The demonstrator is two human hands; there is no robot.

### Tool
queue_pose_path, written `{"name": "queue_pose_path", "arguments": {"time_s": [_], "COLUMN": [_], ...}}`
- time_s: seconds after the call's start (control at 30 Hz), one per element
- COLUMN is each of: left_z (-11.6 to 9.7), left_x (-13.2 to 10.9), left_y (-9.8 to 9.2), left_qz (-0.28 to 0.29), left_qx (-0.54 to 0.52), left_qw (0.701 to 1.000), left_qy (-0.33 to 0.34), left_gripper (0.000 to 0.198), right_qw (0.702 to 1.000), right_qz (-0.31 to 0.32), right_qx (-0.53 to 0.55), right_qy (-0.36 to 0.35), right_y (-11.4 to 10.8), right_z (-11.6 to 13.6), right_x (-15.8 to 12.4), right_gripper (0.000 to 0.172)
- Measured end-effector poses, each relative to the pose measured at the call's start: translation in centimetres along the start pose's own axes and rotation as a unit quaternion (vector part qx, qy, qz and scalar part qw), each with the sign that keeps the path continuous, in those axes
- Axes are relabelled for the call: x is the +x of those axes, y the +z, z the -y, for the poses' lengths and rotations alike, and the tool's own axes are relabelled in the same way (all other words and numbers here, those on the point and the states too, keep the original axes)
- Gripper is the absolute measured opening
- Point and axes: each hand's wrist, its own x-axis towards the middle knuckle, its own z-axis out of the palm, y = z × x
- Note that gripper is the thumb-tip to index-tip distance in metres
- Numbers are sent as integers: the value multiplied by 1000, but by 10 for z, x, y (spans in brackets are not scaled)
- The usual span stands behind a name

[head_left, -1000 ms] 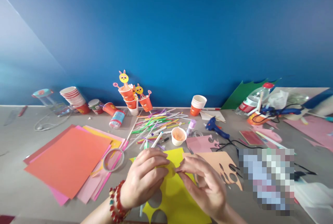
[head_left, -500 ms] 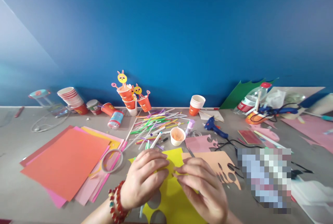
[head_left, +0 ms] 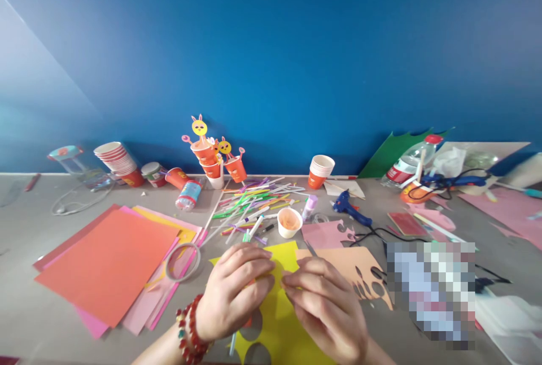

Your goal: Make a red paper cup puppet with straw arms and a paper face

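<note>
My left arm carries two strands of round beads at the wrist. The strand nearer my left hand is red. The other strand mixes dark red beads with paler, gold-looking ones and a teal bead. My right hand and right arm are bare, as much of them as shows.

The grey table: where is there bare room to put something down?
The table is bare left of the paper pile, with a smaller patch between that pile and the left hand. It is crowded mid-table with straws, and rightward with a glue gun and plastic bottle.
</note>
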Motion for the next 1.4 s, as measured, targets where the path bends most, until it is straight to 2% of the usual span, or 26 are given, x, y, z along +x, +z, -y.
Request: {"name": "queue_pose_path", "arguments": {"time_s": [0.77,1.0,1.4], "left_z": [-3,0,-2], "left_x": [2,-3,-2], "left_y": [-1,1,5], "left_qz": [-14,11,5], "left_qx": [-1,-4,-40], "left_qw": [1000,1000,999], "left_qy": [-5,8,-25], "left_gripper": [17,16,18], "right_qw": [1000,1000,998], "right_qz": [20,12,31], "right_qx": [-3,-2,-16], "right_qy": [16,29,50], "right_y": [-1,4,6], "right_z": [-1,-3,-5], "right_x": [3,1,1], "right_gripper": [28,34,26]}}
